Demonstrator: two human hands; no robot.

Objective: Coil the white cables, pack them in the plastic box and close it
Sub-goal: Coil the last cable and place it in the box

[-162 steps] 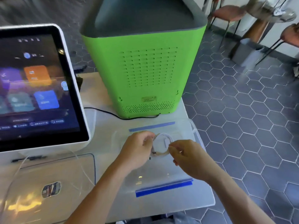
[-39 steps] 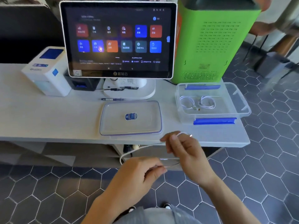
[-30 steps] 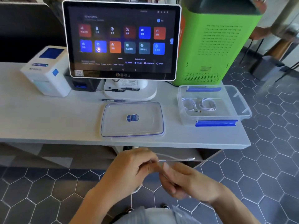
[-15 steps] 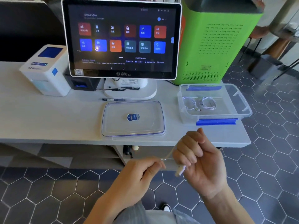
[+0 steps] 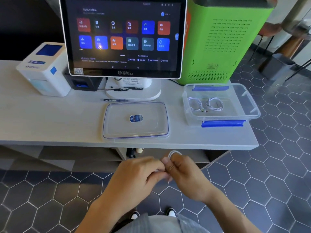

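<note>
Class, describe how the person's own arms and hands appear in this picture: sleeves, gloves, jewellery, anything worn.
Both the left hand and right hand are bare: no gloves, and no rings or watch visible. Forearms are uncovered, with no sleeves in view. Grey clothing shows at the bottom edge.

Beyond the hands, a touchscreen terminal (image 5: 124, 37) stands on the worktop (image 5: 42, 121). A white printer (image 5: 43, 69) sits to its left, a green machine (image 5: 223, 39) to its right, a pen (image 5: 114, 100) before its base.

One head-worn view looks forward and down, table (image 5: 50, 125) ahead, hands near
</note>
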